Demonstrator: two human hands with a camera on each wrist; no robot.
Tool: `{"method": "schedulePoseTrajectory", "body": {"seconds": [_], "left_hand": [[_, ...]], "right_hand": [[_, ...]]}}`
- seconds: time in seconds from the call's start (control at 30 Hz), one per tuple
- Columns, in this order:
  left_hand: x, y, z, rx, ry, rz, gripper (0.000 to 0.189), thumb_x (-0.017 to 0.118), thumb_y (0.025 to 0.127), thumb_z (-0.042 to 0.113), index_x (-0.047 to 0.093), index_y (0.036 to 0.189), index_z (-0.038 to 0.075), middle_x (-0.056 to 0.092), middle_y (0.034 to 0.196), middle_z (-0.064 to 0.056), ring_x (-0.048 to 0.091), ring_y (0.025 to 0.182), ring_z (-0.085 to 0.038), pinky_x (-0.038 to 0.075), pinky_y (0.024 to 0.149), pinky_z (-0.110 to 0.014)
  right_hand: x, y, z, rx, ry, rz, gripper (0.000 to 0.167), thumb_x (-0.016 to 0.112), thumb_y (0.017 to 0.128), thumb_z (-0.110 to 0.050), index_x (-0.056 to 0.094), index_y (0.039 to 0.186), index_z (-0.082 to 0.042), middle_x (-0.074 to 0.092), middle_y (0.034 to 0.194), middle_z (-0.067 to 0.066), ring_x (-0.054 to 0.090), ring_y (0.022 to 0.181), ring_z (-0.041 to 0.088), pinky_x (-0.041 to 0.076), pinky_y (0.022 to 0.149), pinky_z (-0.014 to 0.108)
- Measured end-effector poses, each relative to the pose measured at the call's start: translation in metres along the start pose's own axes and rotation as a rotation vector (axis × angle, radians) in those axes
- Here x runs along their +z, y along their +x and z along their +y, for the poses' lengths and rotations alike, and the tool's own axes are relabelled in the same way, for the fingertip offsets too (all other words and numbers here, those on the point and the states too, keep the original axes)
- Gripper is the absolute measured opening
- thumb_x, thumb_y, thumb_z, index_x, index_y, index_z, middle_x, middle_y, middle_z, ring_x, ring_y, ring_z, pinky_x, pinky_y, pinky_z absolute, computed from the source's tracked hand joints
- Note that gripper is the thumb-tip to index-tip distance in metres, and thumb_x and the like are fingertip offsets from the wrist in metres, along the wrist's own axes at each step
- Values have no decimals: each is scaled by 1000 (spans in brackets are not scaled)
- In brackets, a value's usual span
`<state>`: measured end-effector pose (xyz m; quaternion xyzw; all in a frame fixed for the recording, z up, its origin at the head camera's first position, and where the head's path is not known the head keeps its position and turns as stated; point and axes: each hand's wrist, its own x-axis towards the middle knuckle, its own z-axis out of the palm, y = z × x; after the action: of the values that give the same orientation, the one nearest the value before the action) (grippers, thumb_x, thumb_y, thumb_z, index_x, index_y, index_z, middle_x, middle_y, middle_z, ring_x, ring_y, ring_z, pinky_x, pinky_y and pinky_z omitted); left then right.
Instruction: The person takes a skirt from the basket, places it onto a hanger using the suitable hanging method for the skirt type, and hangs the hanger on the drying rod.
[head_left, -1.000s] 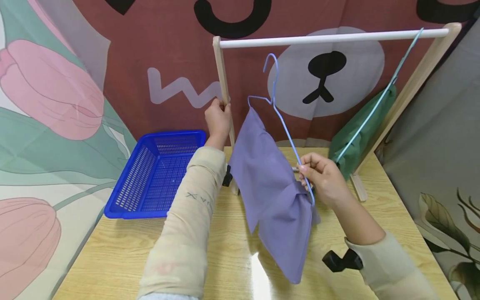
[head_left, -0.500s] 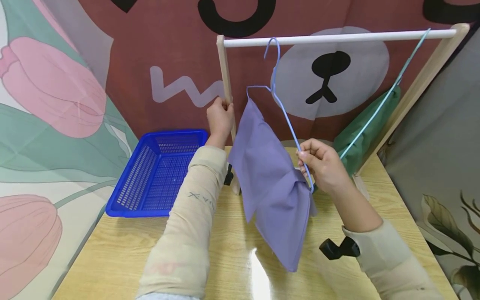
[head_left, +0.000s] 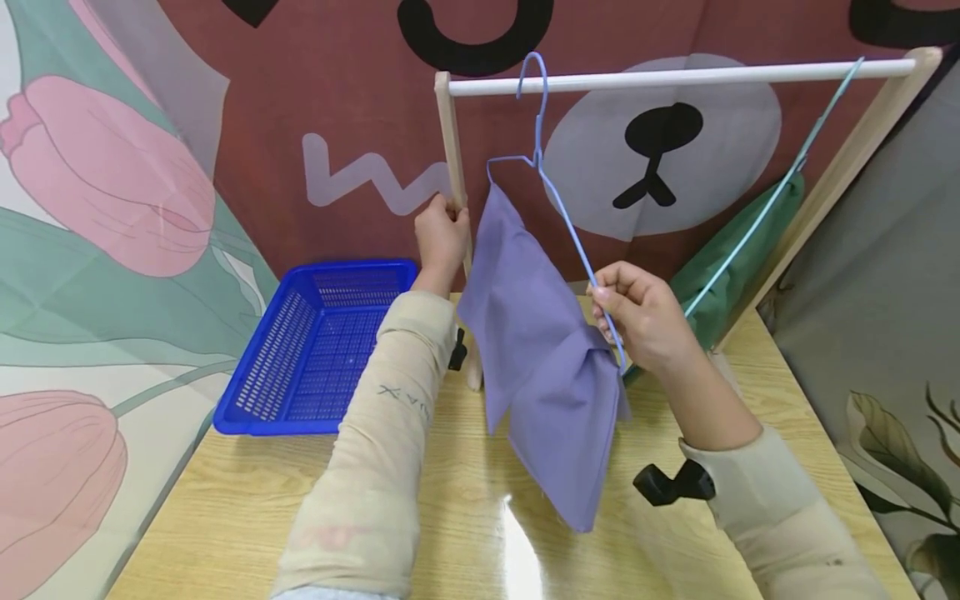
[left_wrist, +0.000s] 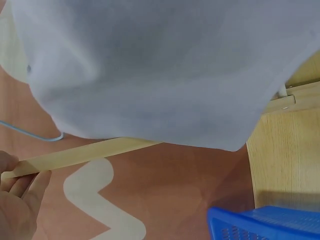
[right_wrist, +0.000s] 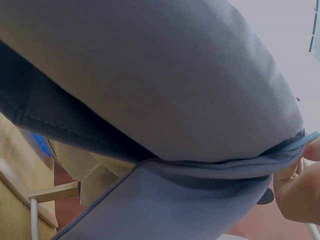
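Note:
My left hand (head_left: 442, 237) grips the left wooden post (head_left: 450, 142) of a small clothes rack; the left wrist view shows its fingers around that post (left_wrist: 95, 152). Thumb and fingers of my right hand (head_left: 645, 317) pinch the right arm of a light blue clothes hanger (head_left: 572, 232). A purple cloth garment (head_left: 536, 325) hangs tilted from this hanger, its lower corner over the table. The hanger's hook overlaps the white rail (head_left: 675, 78) near its left end, the hook's top above the rail. In the right wrist view, the cloth (right_wrist: 190, 75) covers much of the picture.
On the rack's right end hangs a teal hanger (head_left: 768, 196) with a green garment (head_left: 731, 267). A blue plastic basket (head_left: 270, 432) stands on the wooden table (head_left: 225, 517) at the left. Behind the rack is a printed bear curtain (head_left: 337, 233).
My right hand has raised the blue hanger and purple garment. The hook has risen from below the rail to overlap it. My left hand keeps its grip on the post.

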<state>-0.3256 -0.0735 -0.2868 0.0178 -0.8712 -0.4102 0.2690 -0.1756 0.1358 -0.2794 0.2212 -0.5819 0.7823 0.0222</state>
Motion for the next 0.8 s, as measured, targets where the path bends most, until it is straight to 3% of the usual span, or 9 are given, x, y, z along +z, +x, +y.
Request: {"method": "schedulePoseTrajectory", "body": {"seconds": [0.8], "left_hand": [[0, -1, 0, 41, 3, 33, 13, 58, 81, 14, 58, 81, 2, 61, 76, -9, 55, 72, -22, 43, 67, -28]], "right_hand": [[1, 24, -1, 18, 82, 12, 28, 35, 84, 11, 53, 71, -5, 51, 62, 2, 44, 48, 7, 36, 40, 14]]}}
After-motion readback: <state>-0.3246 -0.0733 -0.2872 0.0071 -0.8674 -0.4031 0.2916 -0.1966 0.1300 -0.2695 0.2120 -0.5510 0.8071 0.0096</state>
